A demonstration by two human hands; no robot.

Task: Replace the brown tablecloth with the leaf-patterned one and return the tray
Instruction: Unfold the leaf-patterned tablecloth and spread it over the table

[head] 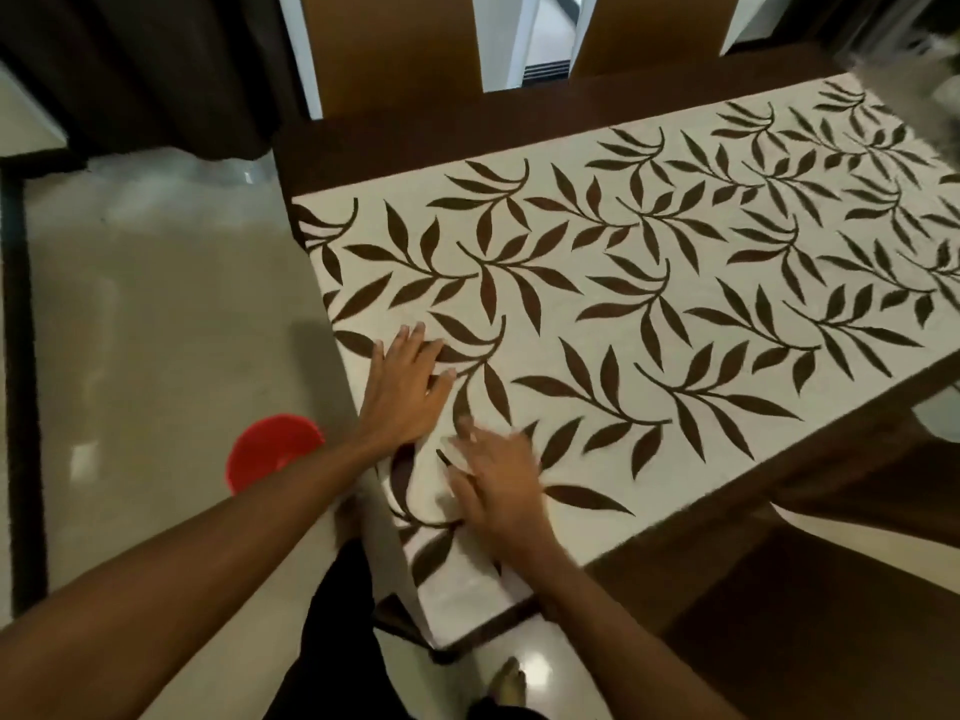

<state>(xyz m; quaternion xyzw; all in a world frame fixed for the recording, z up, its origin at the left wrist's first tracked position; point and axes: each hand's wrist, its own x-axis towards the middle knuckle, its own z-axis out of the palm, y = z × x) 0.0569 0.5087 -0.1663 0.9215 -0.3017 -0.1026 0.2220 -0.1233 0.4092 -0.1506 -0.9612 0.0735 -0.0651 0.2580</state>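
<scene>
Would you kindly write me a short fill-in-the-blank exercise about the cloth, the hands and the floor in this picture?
1. The tablecloth is printed with dark brown ____.
2. The left hand and the right hand both rest on top of the ____.
3. The round container on the floor is coloured ____.
Missing words: leaves; tablecloth; red.

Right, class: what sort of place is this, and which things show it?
Probably a home dining room: a dark wooden table under a leaf-patterned tablecloth, wooden chair backs behind it, and a glossy floor.
</scene>
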